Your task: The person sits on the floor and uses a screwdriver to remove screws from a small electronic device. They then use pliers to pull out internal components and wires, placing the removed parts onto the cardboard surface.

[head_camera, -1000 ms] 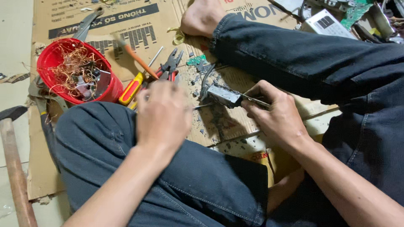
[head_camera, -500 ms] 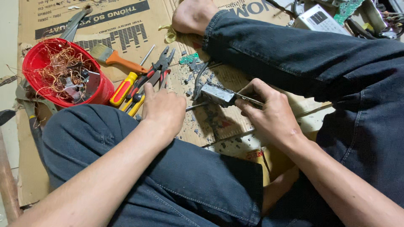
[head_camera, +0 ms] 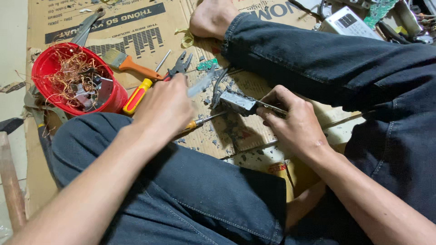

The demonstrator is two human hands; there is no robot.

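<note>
From the head camera, the right hand (head_camera: 297, 124) had its fingers closed around a small grey metal block (head_camera: 237, 101), dusty and chipped, held just above the flattened brown cardboard (head_camera: 136, 27) on the floor. The left hand (head_camera: 165, 106) gripped a thin, blurred pale strip (head_camera: 200, 85), fingers curled shut. A steel screwdriver shaft (head_camera: 206, 119) lay under that hand. Beside it sat one round red plastic bowl (head_camera: 113, 97) of tangled copper wire, one orange-handled brush (head_camera: 129, 63), one pair of pliers (head_camera: 179, 66). The cardboard carried black printed bands near its top edge.
</note>
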